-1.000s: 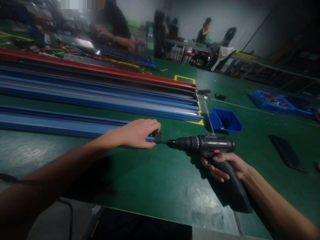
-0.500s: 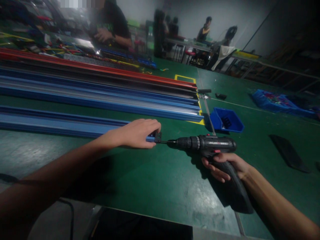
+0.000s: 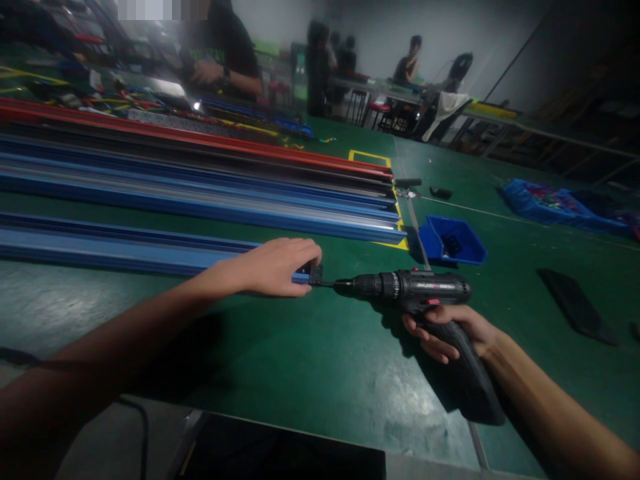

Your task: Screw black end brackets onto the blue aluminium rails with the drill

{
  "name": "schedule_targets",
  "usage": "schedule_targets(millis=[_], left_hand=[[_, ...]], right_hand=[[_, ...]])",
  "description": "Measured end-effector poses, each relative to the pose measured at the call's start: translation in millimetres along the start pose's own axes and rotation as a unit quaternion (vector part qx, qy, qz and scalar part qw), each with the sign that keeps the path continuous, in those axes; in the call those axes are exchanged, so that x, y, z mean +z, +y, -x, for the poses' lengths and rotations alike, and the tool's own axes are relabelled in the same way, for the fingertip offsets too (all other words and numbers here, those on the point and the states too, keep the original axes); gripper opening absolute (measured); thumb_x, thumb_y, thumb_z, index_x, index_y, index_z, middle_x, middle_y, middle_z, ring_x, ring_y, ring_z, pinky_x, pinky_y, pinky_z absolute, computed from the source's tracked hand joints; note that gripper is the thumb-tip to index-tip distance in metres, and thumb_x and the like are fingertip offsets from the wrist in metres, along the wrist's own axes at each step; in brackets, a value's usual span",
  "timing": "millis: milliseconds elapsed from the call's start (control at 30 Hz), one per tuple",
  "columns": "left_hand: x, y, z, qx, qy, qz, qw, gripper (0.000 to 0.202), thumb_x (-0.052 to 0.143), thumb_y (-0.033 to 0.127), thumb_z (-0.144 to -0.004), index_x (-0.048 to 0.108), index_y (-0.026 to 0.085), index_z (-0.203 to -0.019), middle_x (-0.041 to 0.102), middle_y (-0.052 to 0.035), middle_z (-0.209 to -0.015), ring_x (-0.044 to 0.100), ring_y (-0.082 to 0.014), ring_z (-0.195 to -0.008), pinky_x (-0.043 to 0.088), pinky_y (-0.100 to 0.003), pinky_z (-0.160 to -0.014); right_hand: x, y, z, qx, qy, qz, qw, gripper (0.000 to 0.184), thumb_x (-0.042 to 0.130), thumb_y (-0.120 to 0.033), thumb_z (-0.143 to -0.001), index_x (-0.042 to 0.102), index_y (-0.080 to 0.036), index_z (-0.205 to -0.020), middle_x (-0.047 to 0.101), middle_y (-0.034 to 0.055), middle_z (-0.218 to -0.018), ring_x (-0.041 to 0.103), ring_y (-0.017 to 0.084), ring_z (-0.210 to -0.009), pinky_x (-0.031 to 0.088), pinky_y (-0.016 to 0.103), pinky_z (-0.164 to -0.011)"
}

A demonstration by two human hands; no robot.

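My left hand lies closed over the right end of a long blue metal rail on the green table, fingers pressed on its end beside a small black end piece. My right hand grips the handle of a black cordless drill. The drill lies level, and its bit touches the black end piece at the rail's tip.
Several more blue, grey and red rails lie side by side farther back. A blue parts bin stands behind the drill, a flat black piece lies at the right. Another person works across the table, others sit far back.
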State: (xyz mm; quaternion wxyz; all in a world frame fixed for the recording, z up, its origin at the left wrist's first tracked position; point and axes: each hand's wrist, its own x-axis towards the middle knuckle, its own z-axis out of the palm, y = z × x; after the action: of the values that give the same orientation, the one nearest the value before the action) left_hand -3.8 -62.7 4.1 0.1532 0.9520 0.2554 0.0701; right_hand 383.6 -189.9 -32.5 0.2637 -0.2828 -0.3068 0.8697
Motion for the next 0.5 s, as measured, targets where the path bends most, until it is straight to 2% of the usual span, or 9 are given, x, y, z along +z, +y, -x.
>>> schedule_targets(millis=[500], left_hand=[[0.7,-0.3,0.6,0.002,0.001,-0.011,1.0,0.028,0.066,0.039,-0.086,0.057,0.023,-0.107,0.064,-0.0035,-0.108,0.06,-0.0221,-0.097,0.043,-0.034,-0.083]], right_hand=[[-4.3,0.7,1.1,0.004,-0.002,-0.005,1.0,0.03,0.061,-0.027,-0.097,0.07,-0.001,-0.11,0.067,0.0084,-0.086,0.057,0.006,-0.046,0.059,0.022,-0.056]])
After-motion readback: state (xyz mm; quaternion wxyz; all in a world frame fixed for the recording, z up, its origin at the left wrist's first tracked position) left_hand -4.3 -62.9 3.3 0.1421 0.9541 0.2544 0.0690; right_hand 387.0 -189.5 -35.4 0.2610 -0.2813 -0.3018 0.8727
